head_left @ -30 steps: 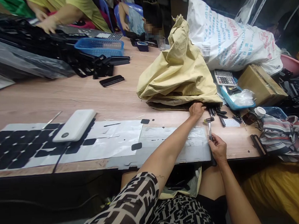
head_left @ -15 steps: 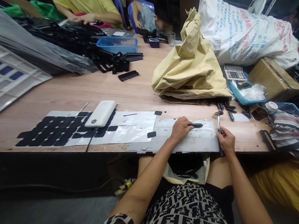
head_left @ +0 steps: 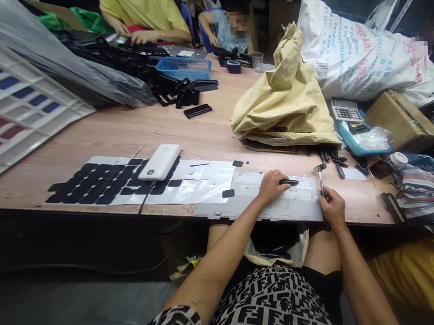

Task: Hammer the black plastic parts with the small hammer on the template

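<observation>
My left hand (head_left: 271, 185) is closed on a slim black pen-like piece (head_left: 290, 182), which lies level just over a grey-white board (head_left: 248, 204). Fingers of my right hand (head_left: 334, 207) wrap the dark handle of a small hammer (head_left: 320, 176), whose head (head_left: 319, 168) points away from me at the board's right end. Left of the board, a white sheet (head_left: 204, 187) carries rows of black rounded patches (head_left: 105, 180). One loose black patch (head_left: 228, 193) sits near the board's left side. On the sheet rests a white power bank (head_left: 160, 162) with a cable.
A yellow sack (head_left: 286, 100) stands beyond the board. Several black pieces (head_left: 339, 166), a blue tray (head_left: 365, 142), a calculator (head_left: 346, 109) and a striped cloth (head_left: 422, 190) are on the right. A blue basket (head_left: 185, 68) sits at the back, near a person in yellow. An open bag (head_left: 298, 255) hangs at my lap.
The whole view has shifted, so the table's things appear a little further right. The hammer's head leans slightly more to the left of its handle. Both hands keep their holds.
</observation>
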A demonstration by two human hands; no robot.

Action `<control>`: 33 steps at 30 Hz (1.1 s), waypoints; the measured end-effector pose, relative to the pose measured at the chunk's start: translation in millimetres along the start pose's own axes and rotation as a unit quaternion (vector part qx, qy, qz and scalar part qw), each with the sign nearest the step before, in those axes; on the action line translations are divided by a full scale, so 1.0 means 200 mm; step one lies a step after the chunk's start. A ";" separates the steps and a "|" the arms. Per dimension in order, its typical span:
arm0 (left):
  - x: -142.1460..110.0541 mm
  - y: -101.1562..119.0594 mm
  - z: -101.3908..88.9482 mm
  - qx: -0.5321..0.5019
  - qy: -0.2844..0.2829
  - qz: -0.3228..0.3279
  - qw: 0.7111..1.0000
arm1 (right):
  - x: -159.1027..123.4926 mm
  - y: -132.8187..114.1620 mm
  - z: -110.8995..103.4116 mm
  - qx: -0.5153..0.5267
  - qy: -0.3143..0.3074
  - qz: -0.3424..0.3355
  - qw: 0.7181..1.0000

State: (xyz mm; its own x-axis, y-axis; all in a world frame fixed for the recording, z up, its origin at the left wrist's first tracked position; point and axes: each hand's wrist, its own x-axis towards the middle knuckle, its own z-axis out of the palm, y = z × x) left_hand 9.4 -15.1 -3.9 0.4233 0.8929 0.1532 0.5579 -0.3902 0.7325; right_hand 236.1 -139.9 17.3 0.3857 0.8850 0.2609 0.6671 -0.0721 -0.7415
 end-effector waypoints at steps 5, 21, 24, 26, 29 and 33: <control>0.01 0.00 0.01 -0.009 -0.004 -0.019 1.000 | -0.07 -0.16 -0.02 -0.010 -0.071 -0.070 0.995; 0.02 0.02 0.00 -0.015 0.002 -0.024 1.000 | -0.15 -0.28 0.02 0.022 -0.104 -0.086 0.991; 0.02 0.01 0.00 -0.012 0.000 -0.029 1.000 | -0.15 -0.30 0.06 0.024 -0.124 -0.095 0.987; 0.02 0.01 0.00 -0.010 -0.001 -0.028 1.000 | -0.15 -0.29 0.08 0.024 -0.138 -0.095 0.986; 0.03 0.01 0.00 -0.012 0.001 -0.024 1.000 | -0.13 -0.27 0.08 0.034 -0.135 -0.080 0.987; 0.02 0.02 0.00 -0.018 0.006 -0.017 1.000 | -0.05 -0.18 0.04 0.051 -0.095 -0.038 0.993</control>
State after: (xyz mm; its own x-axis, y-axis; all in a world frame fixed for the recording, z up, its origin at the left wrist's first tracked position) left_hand 13.2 -13.1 -0.4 0.3958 0.9083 0.1353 0.5458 -0.3511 0.7608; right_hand 203.2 -142.1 37.4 0.2034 0.9575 0.2046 0.6174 0.0367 -0.7858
